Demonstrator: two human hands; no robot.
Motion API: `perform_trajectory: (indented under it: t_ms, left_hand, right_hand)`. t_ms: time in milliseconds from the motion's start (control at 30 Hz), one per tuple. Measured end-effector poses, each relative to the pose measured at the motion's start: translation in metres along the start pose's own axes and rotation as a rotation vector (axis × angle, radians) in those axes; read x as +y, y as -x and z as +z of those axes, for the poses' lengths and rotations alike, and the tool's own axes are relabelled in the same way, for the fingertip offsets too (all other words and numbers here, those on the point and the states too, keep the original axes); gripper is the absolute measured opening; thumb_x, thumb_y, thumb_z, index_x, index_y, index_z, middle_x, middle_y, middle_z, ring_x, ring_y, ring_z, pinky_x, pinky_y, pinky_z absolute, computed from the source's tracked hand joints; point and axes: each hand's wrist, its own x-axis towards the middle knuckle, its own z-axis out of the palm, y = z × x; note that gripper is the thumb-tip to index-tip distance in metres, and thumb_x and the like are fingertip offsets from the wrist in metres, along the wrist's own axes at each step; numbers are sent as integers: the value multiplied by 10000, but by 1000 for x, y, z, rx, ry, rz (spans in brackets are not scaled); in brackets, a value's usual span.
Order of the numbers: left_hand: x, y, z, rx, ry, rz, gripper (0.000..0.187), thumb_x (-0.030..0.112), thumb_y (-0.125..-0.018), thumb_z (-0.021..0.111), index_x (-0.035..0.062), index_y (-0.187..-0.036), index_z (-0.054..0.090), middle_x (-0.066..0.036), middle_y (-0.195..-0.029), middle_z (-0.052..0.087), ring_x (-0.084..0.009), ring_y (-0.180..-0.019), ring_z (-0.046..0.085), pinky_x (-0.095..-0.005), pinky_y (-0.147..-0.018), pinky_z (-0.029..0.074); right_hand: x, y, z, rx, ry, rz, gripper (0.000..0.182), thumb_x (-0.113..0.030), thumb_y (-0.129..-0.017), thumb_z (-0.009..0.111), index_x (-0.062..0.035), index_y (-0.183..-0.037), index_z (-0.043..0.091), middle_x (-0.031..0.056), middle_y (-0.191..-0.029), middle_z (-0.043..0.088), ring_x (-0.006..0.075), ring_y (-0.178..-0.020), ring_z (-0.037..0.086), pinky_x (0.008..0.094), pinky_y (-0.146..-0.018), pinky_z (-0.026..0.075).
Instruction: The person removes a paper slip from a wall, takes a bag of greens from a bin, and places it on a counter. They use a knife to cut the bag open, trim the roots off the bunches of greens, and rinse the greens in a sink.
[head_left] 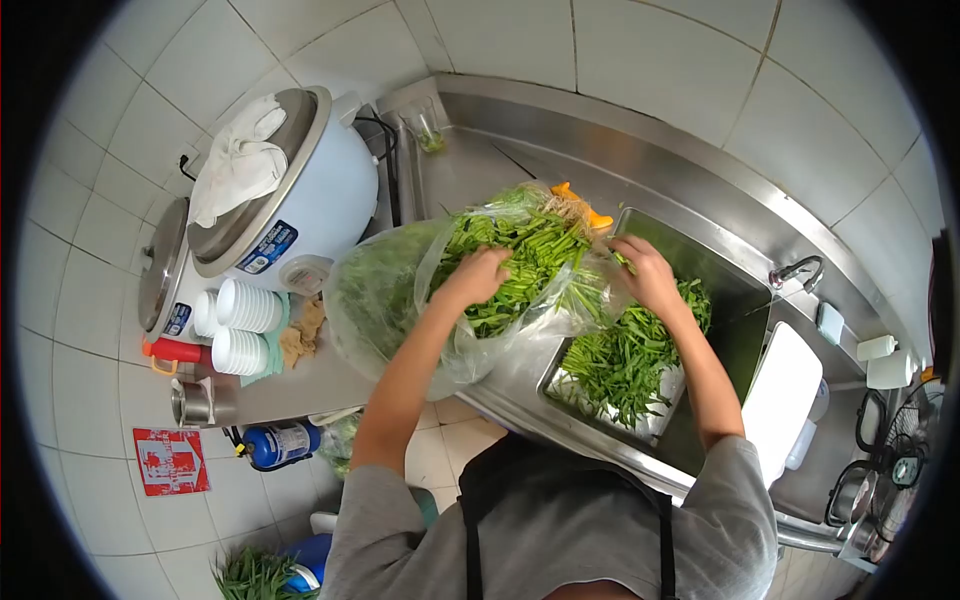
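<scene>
A large clear plastic bag (385, 290) lies on its side on the steel counter, its mouth open toward the sink. Long-stemmed leafy greens (530, 265) fill it, with pale roots at the far end. My left hand (475, 277) is in the bag's mouth, fingers curled on the stems. Over the near-left sink rim, my right hand (645, 268) pinches a few green stems (622, 262). Below my right forearm, a heap of loose greens (630, 365) rests in the sink basin (655, 232).
A big rice cooker (320, 190) with a white cloth (245, 160) on its lid stands at left. Stacked white cups (248, 305) are near the counter edge. An orange-yellow object (585, 205) lies behind the bag. A white board (785, 400) leans beside the tap (795, 270).
</scene>
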Motion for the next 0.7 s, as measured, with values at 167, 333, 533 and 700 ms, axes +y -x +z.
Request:
perform_trajectory:
  t_ms: [167, 333, 533, 700]
  left_hand:
    - [15, 22, 35, -26, -242, 93, 548, 143, -799, 577, 78, -1306, 380, -204, -1429, 163, -369, -1318, 155, -494, -1058, 115]
    - [48, 47, 91, -110, -21, 264, 518, 56, -822, 439, 80, -1330, 339, -212, -1420, 184, -377, -1304, 195, -480, -1040, 126]
    - [48, 45, 120, -45, 37, 391, 473, 68, -843, 397, 63, -1313, 347, -192, -1344, 351, -319, -1214, 378, -470, -944, 291]
    - [43, 52, 106, 11, 256, 276, 405, 82, -846, 417, 23, -1247, 426, -180, -1231, 481, -302, -1115, 485, -394, -918, 370]
  right_hand:
    - [-9, -95, 51, -626, 281, -327, 916, -89, -572, 707, -237, -1365, 275, 49, -1380, 340, 275, -1292, 268, 401, -1023, 296]
    - [-6, -155, 119, -1138, 349, -352, 1126, -185, -475, 803, -264, -1402, 169, 37, -1420, 272, 265, -1299, 255, 414, -1008, 309]
    - [-9, -144, 132, -910, 420, -495, 721, -147, -608, 741, -155, -1243, 398, 60, -1127, 484, 297, -1115, 415, 391, -909, 400]
    - [6, -122, 152, -510, 306, -328, 665, -129, -617, 700, -115, -1219, 420, 138, -918, 597, 337, -913, 552, 415, -771, 466]
